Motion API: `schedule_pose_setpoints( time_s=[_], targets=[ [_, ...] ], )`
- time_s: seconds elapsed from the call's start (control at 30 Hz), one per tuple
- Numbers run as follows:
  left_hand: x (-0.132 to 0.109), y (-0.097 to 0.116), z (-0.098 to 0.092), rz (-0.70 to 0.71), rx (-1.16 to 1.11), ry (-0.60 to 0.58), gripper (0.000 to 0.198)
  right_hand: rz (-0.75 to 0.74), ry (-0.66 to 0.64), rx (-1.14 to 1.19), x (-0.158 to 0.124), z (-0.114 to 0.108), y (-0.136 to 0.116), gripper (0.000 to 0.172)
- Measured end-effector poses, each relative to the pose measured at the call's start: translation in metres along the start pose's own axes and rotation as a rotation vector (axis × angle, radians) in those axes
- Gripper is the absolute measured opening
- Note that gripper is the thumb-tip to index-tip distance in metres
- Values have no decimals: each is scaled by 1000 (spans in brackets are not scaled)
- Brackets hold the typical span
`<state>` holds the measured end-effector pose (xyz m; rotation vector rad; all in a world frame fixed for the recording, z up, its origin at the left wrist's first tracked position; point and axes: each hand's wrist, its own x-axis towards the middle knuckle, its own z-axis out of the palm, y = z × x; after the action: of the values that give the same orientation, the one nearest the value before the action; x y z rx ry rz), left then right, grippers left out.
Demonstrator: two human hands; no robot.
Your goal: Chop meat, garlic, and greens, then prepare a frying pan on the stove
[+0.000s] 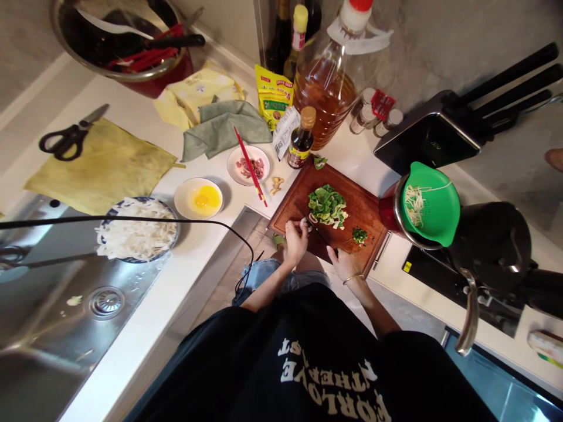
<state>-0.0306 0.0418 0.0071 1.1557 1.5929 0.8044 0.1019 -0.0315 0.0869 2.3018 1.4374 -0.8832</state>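
Observation:
On the wooden cutting board (pixel 288 205), my left hand (pixel 297 241) pinches a small white piece of food (pixel 305 224), too small to name surely. My right hand (pixel 345 264) is wrapped round the handle of a knife (pixel 317 231), whose dark blade reaches toward the left fingertips. Beyond the blade lies a heap of chopped leafy greens (pixel 328 205). Finely chopped green herbs (pixel 359 235) form a smaller pile at the right. A loose green leaf (pixel 320 163) rests at the board's far corner.
Left of the board stand a bowl of meat (pixel 246 167) with red chopsticks (pixel 250 164), a bowl of egg (pixel 204 200) and a plate of white noodles (pixel 136 231). A soy sauce bottle (pixel 300 143) is behind it. A green strainer (pixel 433 205) sits rightward, beside a black pot (pixel 492 246).

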Motion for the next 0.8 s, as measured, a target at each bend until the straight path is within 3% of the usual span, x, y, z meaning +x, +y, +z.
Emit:
schedule_pose_setpoints(
  time_s=[0.23, 0.57, 0.8],
  targets=[
    [-1, -3, 1, 67, 0, 47, 29, -32, 102, 135, 22, 25, 4, 54],
    [0, -10, 5, 26, -37, 69, 27, -66, 69, 16, -11, -5, 10, 58],
    [-3, -8, 2, 91, 25, 77, 24, -24, -2, -40, -4, 3, 5, 63]
  ],
)
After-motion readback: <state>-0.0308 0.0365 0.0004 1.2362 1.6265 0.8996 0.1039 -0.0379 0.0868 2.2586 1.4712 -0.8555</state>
